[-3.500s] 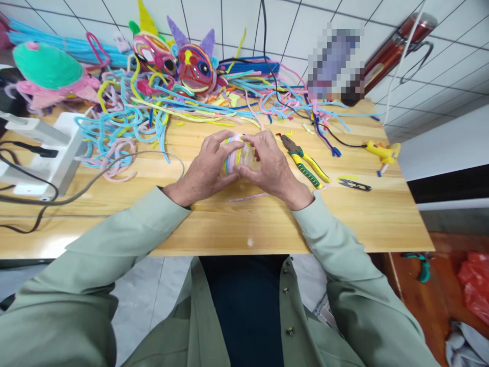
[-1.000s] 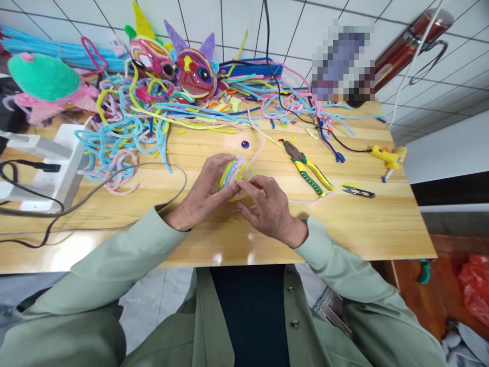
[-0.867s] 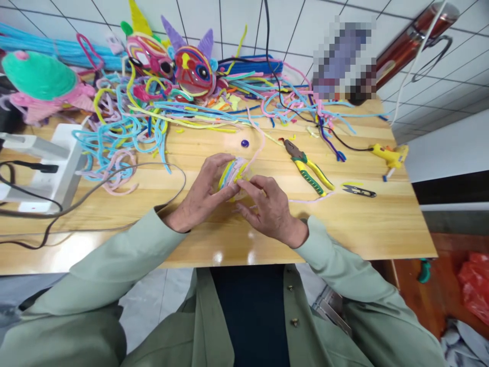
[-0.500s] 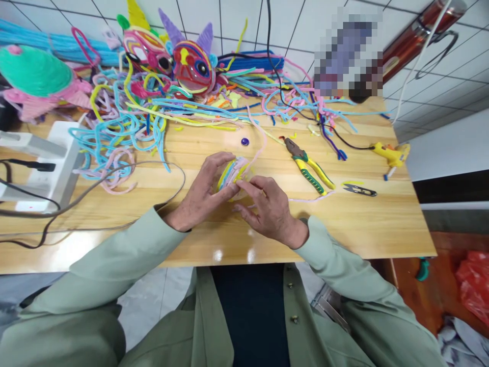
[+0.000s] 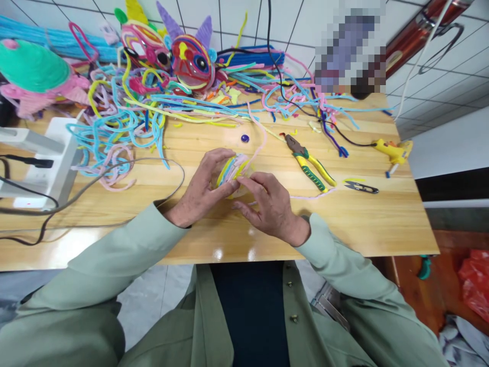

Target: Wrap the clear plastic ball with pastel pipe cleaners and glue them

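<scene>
A small rounded piece banded in yellow, blue and pale pink sits between my hands over the wooden table. My left hand wraps round its left side, thumb along the near edge. The index finger of my right hand presses on its right side; the right thumb is below, apart from it. A pink fuzzy strip runs up from the piece, and a pale lilac strip lies to the right of my right hand. A dark blue bead lies just beyond.
Pliers, small black snips and a yellow glue gun lie on the right. Tangled fuzzy strips and two mask-like figures fill the back left. A power strip with cables lies at the left.
The whole view has shifted slightly. My hands stay around the banded piece, with the right fingers barely moved.
</scene>
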Demonstrator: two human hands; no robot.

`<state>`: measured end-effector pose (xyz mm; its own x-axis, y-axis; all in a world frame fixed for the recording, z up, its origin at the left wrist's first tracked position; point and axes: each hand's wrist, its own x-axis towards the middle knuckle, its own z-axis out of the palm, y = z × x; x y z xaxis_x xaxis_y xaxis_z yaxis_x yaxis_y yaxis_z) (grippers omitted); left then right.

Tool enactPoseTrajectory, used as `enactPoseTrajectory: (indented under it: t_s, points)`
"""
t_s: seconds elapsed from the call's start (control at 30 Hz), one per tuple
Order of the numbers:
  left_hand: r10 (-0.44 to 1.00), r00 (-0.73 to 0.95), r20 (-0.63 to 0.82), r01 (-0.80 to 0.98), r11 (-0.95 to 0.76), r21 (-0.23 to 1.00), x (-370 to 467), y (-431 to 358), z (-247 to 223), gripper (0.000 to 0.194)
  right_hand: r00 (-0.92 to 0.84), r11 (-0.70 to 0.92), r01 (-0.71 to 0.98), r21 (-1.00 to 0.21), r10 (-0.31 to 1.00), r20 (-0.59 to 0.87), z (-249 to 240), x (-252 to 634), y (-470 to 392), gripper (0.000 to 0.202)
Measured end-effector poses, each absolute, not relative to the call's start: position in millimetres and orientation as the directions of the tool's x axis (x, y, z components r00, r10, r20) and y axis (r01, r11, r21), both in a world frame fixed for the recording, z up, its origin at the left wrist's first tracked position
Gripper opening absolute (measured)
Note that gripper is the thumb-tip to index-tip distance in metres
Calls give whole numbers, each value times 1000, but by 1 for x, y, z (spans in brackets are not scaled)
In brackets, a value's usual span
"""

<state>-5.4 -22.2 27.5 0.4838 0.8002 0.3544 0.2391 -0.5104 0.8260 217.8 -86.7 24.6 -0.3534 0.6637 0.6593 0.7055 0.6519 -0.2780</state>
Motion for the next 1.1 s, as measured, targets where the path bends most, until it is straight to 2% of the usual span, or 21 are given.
enactPoseTrajectory:
  t_s: [0.2, 0.37, 0.47, 0.57, 0.67, 0.73, 0.77, 0.83, 0.9, 0.97, 1.03, 1.1]
  points:
    - [807, 460, 369, 222, -507, 833, -4, -22, 22, 54, -358, 655, 700, -286, 668, 652, 21, 218, -88, 53]
    - [865, 422, 272, 251, -400, 881, -6, -20, 20, 66, -362, 633, 727, -266, 683, 634, 22, 216, -86, 47]
    - [874, 391, 289, 304, -419, 855, -9, -19, 21, 60, -407, 616, 760, -209, 701, 586, 20, 214, -84, 47]
    - [864, 389, 320, 330, -455, 827, -11, -16, 20, 61, -437, 623, 746, -237, 726, 531, 16, 216, -82, 46]
    - [895, 334, 294, 375, -413, 830, -10, -15, 16, 60, -374, 636, 724, -269, 689, 621, 21, 231, -82, 41]
    - [920, 296, 258, 364, -358, 860, -7, -16, 13, 62, -234, 602, 720, -346, 680, 695, 31, 256, -84, 38]
    - [926, 281, 251, 351, -343, 872, -6, -16, 11, 63, -124, 537, 725, -430, 717, 686, 38, 274, -85, 37]
    - [927, 256, 273, 323, -348, 880, -3, -15, 9, 64, 188, 309, 741, -596, 757, 626, 54, 321, -85, 37]
    - [916, 246, 318, 300, -384, 873, -1, -12, 8, 66, 433, 119, 690, -714, 722, 539, 70, 375, -80, 37]
    - [900, 249, 358, 294, -423, 857, 0, -7, 9, 75, 619, -62, 573, -818, 686, 382, 83, 430, -73, 35]
    - [886, 272, 376, 322, -452, 832, 1, -1, 9, 83, 731, -260, 466, -846, 652, 202, 92, 476, -63, 33]
    - [870, 290, 398, 375, -486, 790, 0, 5, 7, 84, 769, -469, 468, -749, 633, 85, 97, 510, -54, 23]
